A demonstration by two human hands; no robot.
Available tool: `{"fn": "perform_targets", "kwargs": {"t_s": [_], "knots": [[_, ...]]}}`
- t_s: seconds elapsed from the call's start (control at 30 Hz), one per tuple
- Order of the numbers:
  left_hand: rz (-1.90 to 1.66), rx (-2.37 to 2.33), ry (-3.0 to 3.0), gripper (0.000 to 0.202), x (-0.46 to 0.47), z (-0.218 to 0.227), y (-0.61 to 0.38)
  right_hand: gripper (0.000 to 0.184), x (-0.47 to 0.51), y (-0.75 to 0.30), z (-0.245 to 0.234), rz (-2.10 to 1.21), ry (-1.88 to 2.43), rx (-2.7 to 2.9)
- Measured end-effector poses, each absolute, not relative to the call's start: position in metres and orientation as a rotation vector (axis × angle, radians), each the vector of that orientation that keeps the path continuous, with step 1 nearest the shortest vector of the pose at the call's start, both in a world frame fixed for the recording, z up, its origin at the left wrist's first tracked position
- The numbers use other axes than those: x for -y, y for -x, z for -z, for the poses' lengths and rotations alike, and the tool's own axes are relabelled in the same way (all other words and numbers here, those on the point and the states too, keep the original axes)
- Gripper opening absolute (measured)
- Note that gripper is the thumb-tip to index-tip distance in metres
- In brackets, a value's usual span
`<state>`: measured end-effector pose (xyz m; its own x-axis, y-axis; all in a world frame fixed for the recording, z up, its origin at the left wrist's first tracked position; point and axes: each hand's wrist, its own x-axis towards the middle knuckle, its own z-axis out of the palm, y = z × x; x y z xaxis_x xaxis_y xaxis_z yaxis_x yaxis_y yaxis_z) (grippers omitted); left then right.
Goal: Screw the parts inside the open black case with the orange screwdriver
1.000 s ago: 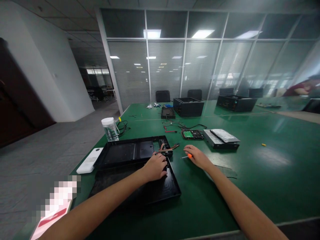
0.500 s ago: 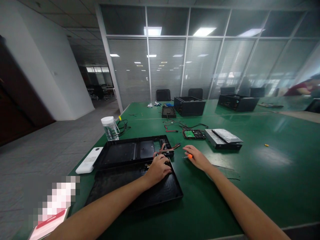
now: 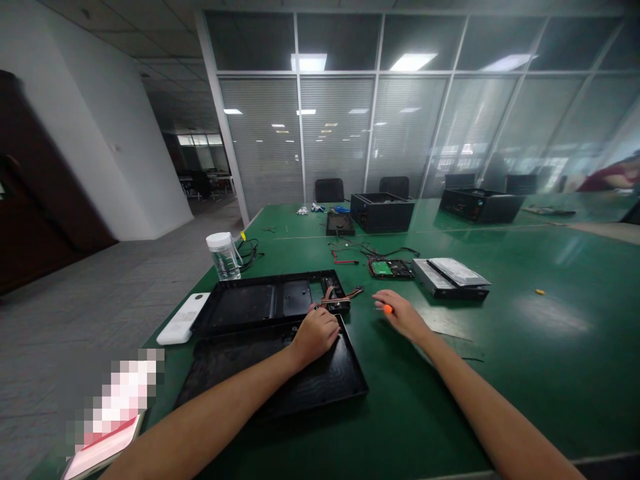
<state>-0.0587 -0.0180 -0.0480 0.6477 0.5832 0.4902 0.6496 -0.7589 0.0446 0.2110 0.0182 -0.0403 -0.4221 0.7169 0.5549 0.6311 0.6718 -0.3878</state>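
My left hand (image 3: 316, 332) rests with curled fingers on the far right corner of a flat black case panel (image 3: 280, 373) lying on the green table (image 3: 500, 347). Just beyond it lies a second black case shell (image 3: 260, 303) with a bundle of coloured wires (image 3: 336, 298) at its right end. My right hand (image 3: 403, 315) lies on the table to the right, its fingers closed over a small orange-handled screwdriver (image 3: 385, 308) whose tip points left.
A white flat device (image 3: 183, 319) and a clear lidded jar (image 3: 225, 255) stand at the left edge. A green circuit board (image 3: 391, 268), a grey drive unit (image 3: 453, 277), loose cables and black computer cases (image 3: 383, 212) sit farther back. Another person's arm shows at far right.
The view has shifted slightly. Both hands stay almost in place, the left on the black panel, the right over the screwdriver.
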Motion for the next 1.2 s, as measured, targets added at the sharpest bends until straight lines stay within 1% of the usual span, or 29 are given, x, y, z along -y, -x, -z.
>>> {"fn": "perform_targets", "kwargs": {"t_s": [0.1, 0.2, 0.33, 0.43, 0.47, 0.57, 0.93, 1.2], "knots": [[0.733, 1.025, 2.742, 0.022, 0.019, 0.047, 0.059, 0.023, -0.016, -0.211, 0.038, -0.212, 1.204, 2.011], [0.766, 1.028, 2.757, 0.02, 0.019, 0.045, 0.06, 0.03, -0.016, -0.211, 0.037, -0.363, 1.343, 1.893], [0.836, 1.037, 2.801, 0.017, 0.019, 0.043, 0.061, 0.028, -0.017, -0.215, 0.026, -0.66, 1.274, 1.847], [0.885, 1.107, 2.806, 0.008, 0.018, 0.043, 0.062, 0.035, -0.014, -0.219, 0.013, -0.798, 1.221, 1.629], [0.907, 1.145, 2.799, 0.005, 0.018, 0.043, 0.062, 0.036, -0.013, -0.22, 0.009, -0.786, 1.206, 1.546], [0.977, 1.212, 2.807, 0.01, 0.017, 0.044, 0.063, 0.035, -0.006, -0.217, 0.004, -0.665, 1.17, 1.449], [1.127, 1.183, 2.884, 0.023, 0.015, 0.048, 0.064, 0.032, 0.011, -0.178, 0.013, -0.37, 1.185, 1.812], [1.167, 1.18, 2.887, 0.024, 0.014, 0.05, 0.064, 0.034, 0.015, -0.177, 0.006, -0.25, 1.224, 1.972]]}}
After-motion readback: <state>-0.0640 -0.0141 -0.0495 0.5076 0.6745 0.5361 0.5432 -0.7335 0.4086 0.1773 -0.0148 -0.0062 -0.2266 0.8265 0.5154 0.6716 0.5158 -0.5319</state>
